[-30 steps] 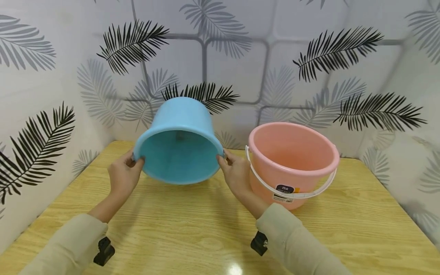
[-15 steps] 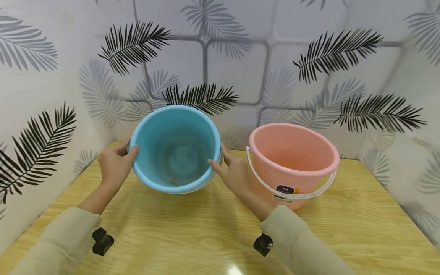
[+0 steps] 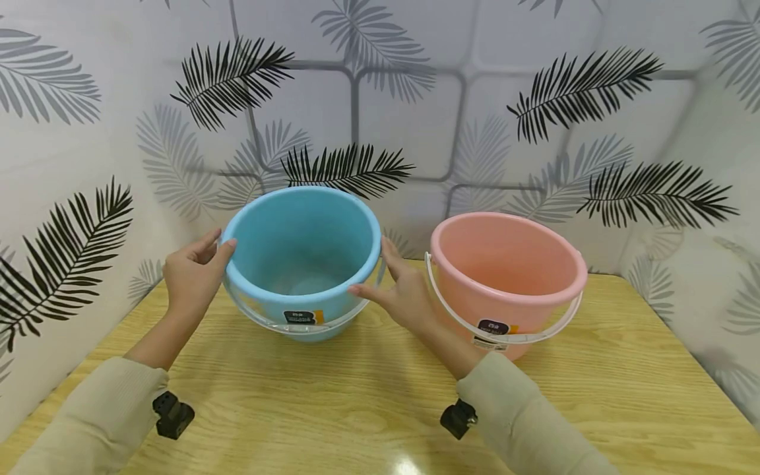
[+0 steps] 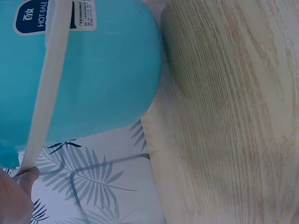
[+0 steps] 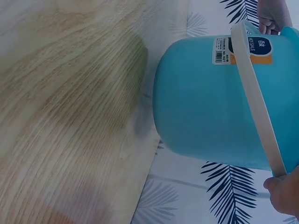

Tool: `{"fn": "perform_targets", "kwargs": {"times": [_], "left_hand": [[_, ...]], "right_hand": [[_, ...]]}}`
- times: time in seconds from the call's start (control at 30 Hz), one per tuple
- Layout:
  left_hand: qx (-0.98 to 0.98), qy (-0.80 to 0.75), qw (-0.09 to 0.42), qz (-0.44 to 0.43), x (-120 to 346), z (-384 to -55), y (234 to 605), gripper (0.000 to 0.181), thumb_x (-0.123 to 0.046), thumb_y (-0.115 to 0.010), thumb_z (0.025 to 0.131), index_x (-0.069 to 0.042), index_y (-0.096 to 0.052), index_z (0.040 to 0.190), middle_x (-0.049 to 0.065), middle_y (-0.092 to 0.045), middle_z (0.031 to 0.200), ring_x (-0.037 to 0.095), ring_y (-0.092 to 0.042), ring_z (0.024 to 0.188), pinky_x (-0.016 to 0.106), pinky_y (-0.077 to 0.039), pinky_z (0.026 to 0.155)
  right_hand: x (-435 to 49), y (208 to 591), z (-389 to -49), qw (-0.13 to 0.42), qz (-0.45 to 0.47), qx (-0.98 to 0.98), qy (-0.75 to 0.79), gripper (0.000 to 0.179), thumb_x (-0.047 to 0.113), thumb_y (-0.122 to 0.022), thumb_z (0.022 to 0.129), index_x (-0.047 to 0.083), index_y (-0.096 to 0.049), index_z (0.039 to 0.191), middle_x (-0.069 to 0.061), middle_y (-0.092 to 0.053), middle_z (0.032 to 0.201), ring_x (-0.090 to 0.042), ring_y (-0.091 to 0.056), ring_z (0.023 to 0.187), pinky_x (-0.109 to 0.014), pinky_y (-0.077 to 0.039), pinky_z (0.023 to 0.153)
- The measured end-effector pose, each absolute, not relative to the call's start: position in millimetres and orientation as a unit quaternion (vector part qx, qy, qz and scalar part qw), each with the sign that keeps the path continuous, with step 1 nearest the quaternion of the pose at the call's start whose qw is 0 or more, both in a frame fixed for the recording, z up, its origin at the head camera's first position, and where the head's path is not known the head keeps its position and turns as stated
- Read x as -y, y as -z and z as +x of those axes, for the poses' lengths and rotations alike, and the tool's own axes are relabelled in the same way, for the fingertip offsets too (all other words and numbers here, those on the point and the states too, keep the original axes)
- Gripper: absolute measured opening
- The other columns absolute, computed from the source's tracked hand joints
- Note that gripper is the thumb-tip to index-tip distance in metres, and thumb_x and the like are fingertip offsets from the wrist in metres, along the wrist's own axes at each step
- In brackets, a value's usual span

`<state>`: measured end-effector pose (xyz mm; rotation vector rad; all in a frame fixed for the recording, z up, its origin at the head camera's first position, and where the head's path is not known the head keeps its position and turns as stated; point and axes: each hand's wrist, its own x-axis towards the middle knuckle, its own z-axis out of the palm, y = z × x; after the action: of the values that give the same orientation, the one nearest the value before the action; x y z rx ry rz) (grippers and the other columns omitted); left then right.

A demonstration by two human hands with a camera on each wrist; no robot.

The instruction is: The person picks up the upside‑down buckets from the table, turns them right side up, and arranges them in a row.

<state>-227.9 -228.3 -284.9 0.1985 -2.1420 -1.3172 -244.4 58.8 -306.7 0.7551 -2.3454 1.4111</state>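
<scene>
A light blue plastic bucket point(image 3: 299, 247) with a white handle point(image 4: 43, 102) and a dark label on its front is upright, tipped slightly toward me. My left hand point(image 3: 192, 274) pinches its rim on the left, thumb on top and fingers outside. On the opposite side my right hand point(image 3: 410, 293) holds the rim, the thumb laid along the front and the fingers against the outer wall. The handle hangs down across the front. In the right wrist view the bucket's base appears just off the tabletop. Fingers behind the rim are partly hidden.
A pink bucket point(image 3: 505, 257) with a white handle stands on the wooden table point(image 3: 332, 409), close to my right forearm. Behind the table is a wall point(image 3: 410, 132) with a leaf pattern. A black device point(image 3: 172, 414) hangs at each wrist.
The blue bucket has turned from its mouth facing me to nearly upright, so its label and handle now show in front. Both hands stay on the rim. The pink bucket has not moved.
</scene>
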Motion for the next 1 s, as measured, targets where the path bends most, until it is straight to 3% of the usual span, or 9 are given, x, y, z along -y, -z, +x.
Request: {"fn": "perform_targets", "kwargs": {"times": [0.1,0.2,0.33,0.6,1.0], "left_hand": [[0.801,0.52,0.293,0.058,228,-228,287,0.045,-0.028,-0.062,0.088,-0.006,-0.056,0.127,0.018,-0.06,0.12,-0.008,-0.063,0.088,0.001,-0.045,0.065],[0.798,0.53,0.286,0.033,229,-229,291,0.045,-0.023,-0.061,0.089,-0.001,-0.053,0.128,0.022,-0.059,0.12,-0.022,-0.053,0.073,0.001,-0.045,0.065],[0.799,0.531,0.283,0.016,229,-231,297,0.046,-0.022,-0.06,0.09,0.002,-0.052,0.128,0.024,-0.059,0.118,-0.022,-0.051,0.072,0.001,-0.046,0.066],[0.793,0.549,0.262,0.04,226,-228,301,0.049,-0.027,-0.059,0.09,-0.001,-0.05,0.131,0.024,-0.057,0.121,-0.024,-0.051,0.071,0.002,-0.046,0.068],[0.792,0.555,0.249,0.056,224,-231,302,0.05,-0.029,-0.059,0.09,-0.004,-0.049,0.133,0.024,-0.058,0.123,-0.024,-0.049,0.07,0.0,-0.044,0.068]], "right_hand": [[-58,305,-246,0.134,0.256,0.806,-0.516,0.093,0.03,-0.076,0.074,-0.001,-0.023,0.145,-0.014,-0.021,0.152,-0.022,-0.019,0.142,-0.036,-0.027,0.112],[-57,305,-247,0.124,0.255,0.799,-0.531,0.096,0.038,-0.073,0.073,-0.001,-0.023,0.145,-0.014,-0.021,0.153,-0.022,-0.019,0.143,-0.036,-0.028,0.112],[-57,307,-251,0.12,0.257,0.793,-0.539,0.104,0.054,-0.065,0.067,-0.002,-0.025,0.144,-0.015,-0.024,0.152,-0.024,-0.022,0.142,-0.037,-0.029,0.111],[-56,306,-260,0.111,0.238,0.809,-0.527,0.117,0.068,-0.057,0.056,-0.004,-0.027,0.142,-0.02,-0.025,0.15,-0.031,-0.025,0.14,-0.039,-0.032,0.108],[-57,308,-268,0.089,0.229,0.81,-0.533,0.118,0.068,-0.056,0.055,-0.003,-0.025,0.143,-0.019,-0.023,0.151,-0.03,-0.023,0.141,-0.039,-0.03,0.11]]}}
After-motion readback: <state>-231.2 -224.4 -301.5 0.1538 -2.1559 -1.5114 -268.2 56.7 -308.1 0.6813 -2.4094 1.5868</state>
